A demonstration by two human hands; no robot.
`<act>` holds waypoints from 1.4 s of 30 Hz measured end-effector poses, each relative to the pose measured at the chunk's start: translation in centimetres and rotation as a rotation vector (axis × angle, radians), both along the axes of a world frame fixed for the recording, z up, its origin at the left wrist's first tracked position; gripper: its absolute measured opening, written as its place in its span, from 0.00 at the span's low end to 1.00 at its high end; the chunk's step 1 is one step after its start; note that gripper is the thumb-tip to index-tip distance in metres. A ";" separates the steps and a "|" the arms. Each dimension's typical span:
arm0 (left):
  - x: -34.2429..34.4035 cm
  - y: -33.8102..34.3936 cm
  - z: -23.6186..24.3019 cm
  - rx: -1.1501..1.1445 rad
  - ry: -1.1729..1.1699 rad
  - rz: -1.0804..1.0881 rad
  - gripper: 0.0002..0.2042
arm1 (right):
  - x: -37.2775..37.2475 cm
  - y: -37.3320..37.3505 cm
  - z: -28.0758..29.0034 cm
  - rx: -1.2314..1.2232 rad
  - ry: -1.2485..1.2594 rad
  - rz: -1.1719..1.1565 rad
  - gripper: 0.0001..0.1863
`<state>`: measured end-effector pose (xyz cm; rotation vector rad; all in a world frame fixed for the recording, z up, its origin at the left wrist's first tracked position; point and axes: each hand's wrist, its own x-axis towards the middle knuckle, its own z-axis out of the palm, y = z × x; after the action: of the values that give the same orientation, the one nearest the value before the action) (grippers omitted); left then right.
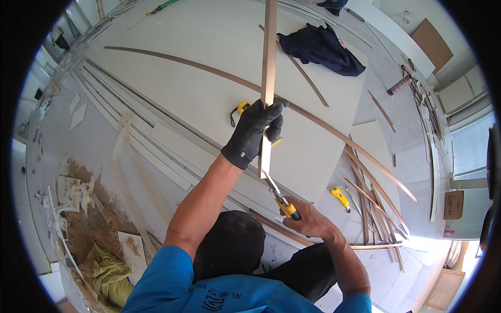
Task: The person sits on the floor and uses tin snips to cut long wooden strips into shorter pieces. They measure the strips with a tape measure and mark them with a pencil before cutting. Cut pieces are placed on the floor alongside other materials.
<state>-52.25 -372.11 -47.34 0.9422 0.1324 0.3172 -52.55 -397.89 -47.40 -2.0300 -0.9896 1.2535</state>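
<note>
My left hand [255,128], in a black glove, is closed round a long, narrow light-wood strip [269,57] that runs from the top of the view down toward me. In my bare right hand [309,218] is a cutting tool [287,207] with a yellow-and-green handle. Its narrow metal end reaches the strip's near end and seems to touch it; whether it bites in, I cannot tell. A yellow tape measure [243,107] lies beside my left wrist on a large pale board [193,86]. A long brown strip [188,61] passes across the board behind my left hand.
Dark cloth [321,48] lies on the board's far right. To my right are a yellow utility knife [340,200] and several loose wood strips [373,195]. Long pale panels [162,156] lie at left, near debris [86,203] and a yellowish sack [111,279]. A cardboard box [453,204] stands far right.
</note>
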 end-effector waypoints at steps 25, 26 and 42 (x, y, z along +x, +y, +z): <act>-0.2 0.0 -0.2 -0.003 -0.023 -0.027 0.14 | 0.1 0.1 -0.2 -0.004 0.016 0.000 0.28; -0.2 0.0 -0.2 0.001 -0.024 -0.026 0.14 | 0.1 0.1 -0.2 0.002 0.013 -0.001 0.28; -0.1 -0.4 -0.3 0.044 0.021 -0.001 0.16 | 0.3 0.5 -0.1 0.004 -0.013 -0.009 0.28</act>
<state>-52.32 -372.52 -47.64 0.9896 0.1448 0.3102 -52.30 -397.41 -47.54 -2.0390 -0.9875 1.2345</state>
